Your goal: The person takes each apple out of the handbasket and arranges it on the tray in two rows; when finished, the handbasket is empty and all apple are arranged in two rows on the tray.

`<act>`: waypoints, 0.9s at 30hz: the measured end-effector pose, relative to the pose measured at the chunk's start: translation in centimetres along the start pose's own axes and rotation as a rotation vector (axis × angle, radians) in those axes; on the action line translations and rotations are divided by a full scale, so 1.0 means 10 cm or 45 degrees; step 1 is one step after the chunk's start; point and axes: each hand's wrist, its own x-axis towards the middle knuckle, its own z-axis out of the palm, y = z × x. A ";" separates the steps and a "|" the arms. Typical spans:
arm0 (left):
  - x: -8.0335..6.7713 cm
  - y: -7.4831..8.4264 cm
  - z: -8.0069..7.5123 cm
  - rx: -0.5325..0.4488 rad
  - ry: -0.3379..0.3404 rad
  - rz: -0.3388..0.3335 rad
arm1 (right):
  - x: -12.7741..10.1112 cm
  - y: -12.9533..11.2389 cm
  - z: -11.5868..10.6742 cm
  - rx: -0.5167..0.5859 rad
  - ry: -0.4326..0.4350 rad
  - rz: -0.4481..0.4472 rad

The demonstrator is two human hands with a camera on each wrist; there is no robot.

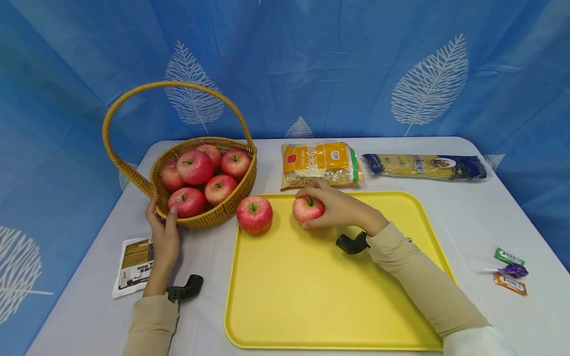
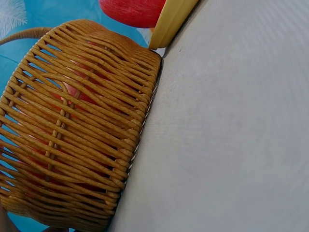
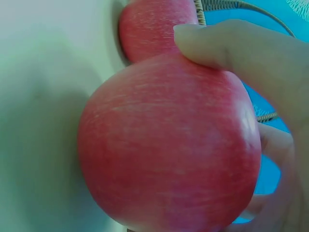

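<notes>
My right hand [image 1: 331, 205] grips a red apple [image 1: 307, 210] over the far part of the yellow tray [image 1: 329, 296]. In the right wrist view the thumb lies across the top of this apple [image 3: 169, 145], and fingers show behind it. Another apple [image 1: 255, 214] sits in the tray's far left corner. At the left stands a wicker basket [image 1: 222, 210] with a tall handle, holding several red apples [image 1: 195, 167]. My left hand [image 1: 165, 242] holds the basket's near left rim, thumb at the edge. The left wrist view shows the woven side [image 2: 82, 125] close up.
Behind the tray lie a yellow bag of grains [image 1: 320, 165] and a pack of noodles [image 1: 425, 166]. A white pouch [image 1: 135, 264] lies beside my left forearm. To the right are a purple lollipop [image 1: 514, 270], a green packet [image 1: 509, 256] and an orange packet [image 1: 510, 284].
</notes>
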 end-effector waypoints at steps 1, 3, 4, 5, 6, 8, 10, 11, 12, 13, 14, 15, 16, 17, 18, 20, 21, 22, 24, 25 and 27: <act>0.00 0.00 0.00 -0.001 0.000 -0.001 | -0.01 0.01 0.01 -0.004 0.002 0.001; 0.02 -0.04 0.00 0.002 0.005 0.004 | -0.02 0.02 0.03 -0.016 0.010 -0.009; 0.02 -0.05 0.00 0.001 0.008 0.008 | -0.02 0.02 0.04 -0.020 0.015 -0.011; 0.03 -0.05 0.00 0.001 0.009 0.010 | -0.02 0.02 0.04 -0.024 0.019 -0.015; 0.03 -0.06 0.00 0.000 0.011 0.014 | -0.03 0.02 0.05 -0.028 0.023 -0.020; 0.03 -0.06 0.00 -0.007 0.014 0.018 | -0.03 0.01 0.06 -0.041 0.029 -0.027; 0.04 -0.06 0.00 -0.015 0.015 0.018 | -0.03 -0.01 0.06 -0.049 0.032 -0.031; 0.04 -0.06 0.00 -0.015 0.015 0.015 | -0.03 -0.01 0.07 -0.059 0.031 -0.031; 0.04 -0.06 0.00 -0.017 0.015 0.013 | -0.04 -0.01 0.07 -0.070 0.032 -0.029; 0.03 -0.06 0.00 -0.017 0.015 0.009 | -0.04 -0.02 0.07 -0.079 0.029 -0.024; 0.03 -0.06 0.00 -0.017 0.012 0.005 | -0.05 -0.02 0.08 -0.090 0.028 -0.015; 0.03 -0.05 0.00 -0.014 0.009 0.001 | -0.05 -0.02 0.08 -0.102 0.029 -0.009; 0.03 -0.04 0.00 -0.014 0.008 -0.002 | -0.06 -0.01 0.08 -0.116 0.031 -0.003; 0.02 -0.03 0.00 -0.012 0.005 -0.006 | -0.06 -0.01 0.08 -0.125 0.032 0.001; 0.01 -0.01 0.00 -0.016 0.004 -0.008 | -0.06 -0.01 0.08 -0.136 0.033 0.009; 0.00 0.04 0.00 -0.023 0.001 -0.012 | -0.07 0.00 0.08 -0.155 0.031 0.016; -0.02 0.07 0.00 -0.029 -0.001 -0.014 | -0.07 0.01 0.08 -0.164 0.030 0.018; -0.03 0.09 0.00 -0.035 -0.003 -0.018 | -0.08 0.01 0.08 -0.170 0.027 0.018; -0.05 0.14 0.00 -0.041 -0.008 -0.024 | -0.08 0.02 0.08 -0.179 0.017 0.023; -0.06 0.15 0.00 -0.044 -0.011 -0.027 | -0.08 0.03 0.09 -0.180 0.009 0.022; -0.06 0.15 0.00 -0.043 -0.014 -0.031 | -0.09 0.04 0.09 -0.183 -0.004 0.026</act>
